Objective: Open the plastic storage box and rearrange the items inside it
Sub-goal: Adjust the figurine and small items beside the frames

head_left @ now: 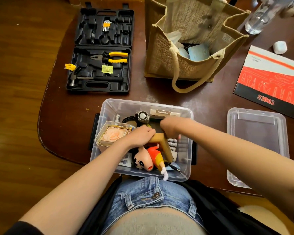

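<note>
The clear plastic storage box stands open at the table's near edge, and its lid lies to the right. Both hands are inside the box. My left hand grips the top of a tan cardboard box. My right hand is curled on the same cardboard box from the right; its fingertips are hidden. Around them lie a clear case with a rose picture, a cartoon boy figure in a red shirt, several batteries, a small fan and a flat carded packet.
A black tool case lies open at the back left with pliers and a hammer. A jute bag stands behind the box. A red "TOOLS" booklet, a clear bottle and a small white object sit at the right.
</note>
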Demonstrator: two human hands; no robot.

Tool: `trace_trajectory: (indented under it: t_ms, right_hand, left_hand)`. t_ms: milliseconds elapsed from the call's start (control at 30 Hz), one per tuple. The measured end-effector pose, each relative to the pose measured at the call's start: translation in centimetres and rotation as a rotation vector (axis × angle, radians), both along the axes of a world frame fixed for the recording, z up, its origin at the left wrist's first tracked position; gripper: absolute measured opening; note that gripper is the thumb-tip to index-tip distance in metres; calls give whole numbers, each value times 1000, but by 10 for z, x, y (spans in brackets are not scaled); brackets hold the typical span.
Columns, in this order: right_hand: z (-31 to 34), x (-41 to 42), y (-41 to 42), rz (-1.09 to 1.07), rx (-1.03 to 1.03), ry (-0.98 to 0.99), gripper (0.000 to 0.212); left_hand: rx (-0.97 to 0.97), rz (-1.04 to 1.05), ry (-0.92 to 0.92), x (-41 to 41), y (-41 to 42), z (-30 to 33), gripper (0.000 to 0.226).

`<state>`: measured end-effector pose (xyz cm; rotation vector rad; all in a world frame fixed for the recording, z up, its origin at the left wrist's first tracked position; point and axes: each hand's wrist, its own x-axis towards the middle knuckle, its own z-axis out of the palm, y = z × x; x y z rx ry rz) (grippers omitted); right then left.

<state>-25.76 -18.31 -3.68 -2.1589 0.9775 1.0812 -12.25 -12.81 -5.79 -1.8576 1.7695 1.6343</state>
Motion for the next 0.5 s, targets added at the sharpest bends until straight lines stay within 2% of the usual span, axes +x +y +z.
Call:
trace_trajectory:
  t_ms: [67,233,333,433,500]
  right_hand:
    - [30,7,-16,44,-82,-78,27]
    - [57,61,-32,-33,-232,-498,21]
    - [27,101,-26,52,-301,-438,19]
    - [-10,118,-25,174,-232,-317,22]
    - [-28,125,-28,233,-180,-271,24]
  left_hand:
    - [11,0,-42,-1,2,-1,40]
    - [48,-49,-102,-9,2,7,40]
    - [71,-14,-104,-9,4,11,35]
    - [120,8,-55,-8,5,16,25]
    - [97,-51,-48,-5,4,24,28]
